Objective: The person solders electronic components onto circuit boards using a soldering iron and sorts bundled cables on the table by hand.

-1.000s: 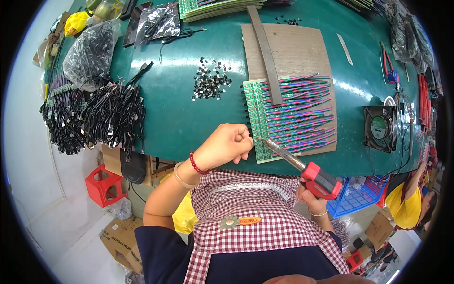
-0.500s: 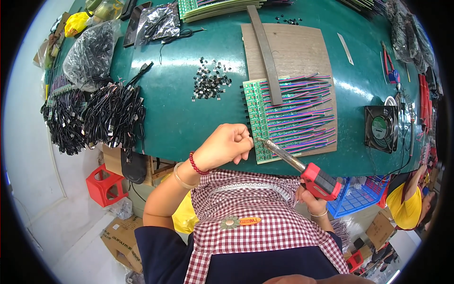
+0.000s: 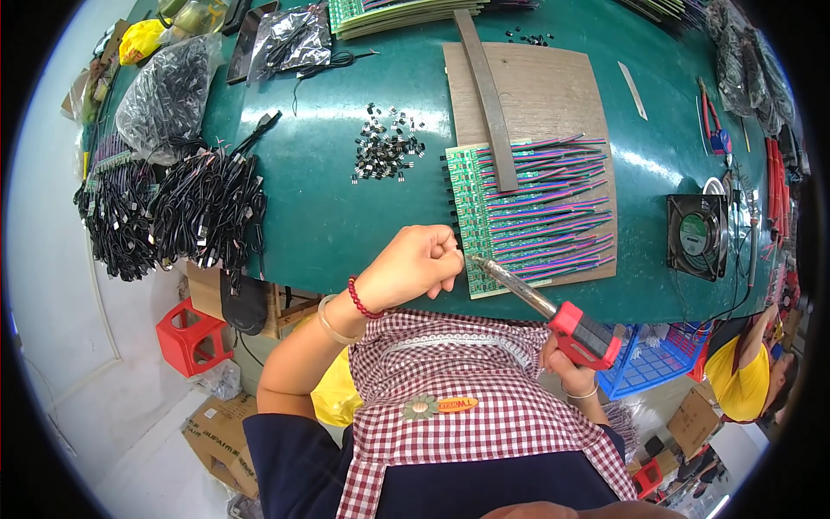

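My left hand (image 3: 419,264) is closed into a fist at the near left corner of a green circuit board panel (image 3: 474,216), pinching something too thin to make out. My right hand (image 3: 566,368) grips a red-handled soldering iron (image 3: 562,318), whose metal tip touches the board's near edge right beside my left fingers. Rows of coloured wires (image 3: 553,208) run off the panel to the right. The panel lies on a brown board (image 3: 527,86), held down by a grey metal bar (image 3: 488,95).
A pile of small black parts (image 3: 385,154) lies left of the panel. Bundles of black cables (image 3: 173,216) and plastic bags (image 3: 164,95) sit at the left. A small black fan (image 3: 696,235), red pliers (image 3: 716,121) and another person in yellow (image 3: 743,381) are at the right.
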Demonstrator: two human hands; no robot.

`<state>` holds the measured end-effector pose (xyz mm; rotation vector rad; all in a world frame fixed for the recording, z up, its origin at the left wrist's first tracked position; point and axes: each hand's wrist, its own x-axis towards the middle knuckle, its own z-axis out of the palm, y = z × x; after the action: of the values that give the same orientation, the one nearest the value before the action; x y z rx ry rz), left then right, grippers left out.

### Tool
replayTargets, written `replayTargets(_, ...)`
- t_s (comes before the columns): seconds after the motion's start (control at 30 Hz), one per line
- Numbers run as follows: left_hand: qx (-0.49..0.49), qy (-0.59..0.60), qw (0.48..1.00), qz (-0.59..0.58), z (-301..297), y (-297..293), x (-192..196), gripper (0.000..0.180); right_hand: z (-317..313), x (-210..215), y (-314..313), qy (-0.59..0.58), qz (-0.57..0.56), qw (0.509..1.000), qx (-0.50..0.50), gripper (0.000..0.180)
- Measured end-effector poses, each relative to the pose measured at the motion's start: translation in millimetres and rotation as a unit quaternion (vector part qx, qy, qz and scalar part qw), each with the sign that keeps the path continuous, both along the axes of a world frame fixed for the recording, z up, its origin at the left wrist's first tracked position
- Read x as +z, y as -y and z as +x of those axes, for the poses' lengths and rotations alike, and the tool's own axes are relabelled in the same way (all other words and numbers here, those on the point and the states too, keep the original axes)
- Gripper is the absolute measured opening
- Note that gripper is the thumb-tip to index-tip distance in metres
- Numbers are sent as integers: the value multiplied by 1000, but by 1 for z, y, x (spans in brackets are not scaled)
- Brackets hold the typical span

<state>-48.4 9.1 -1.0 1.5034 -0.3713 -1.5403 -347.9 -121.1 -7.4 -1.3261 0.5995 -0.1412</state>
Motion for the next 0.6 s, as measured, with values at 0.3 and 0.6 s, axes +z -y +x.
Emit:
replayTargets(0.3,13,9,1000,-4,-1,1,2,10,4,10,-9,6,33,998,-47,7)
replayTargets(0.6,14,10,1000,-10,-1,1,1,11,5,10,-12,1,68,996,-62,8)
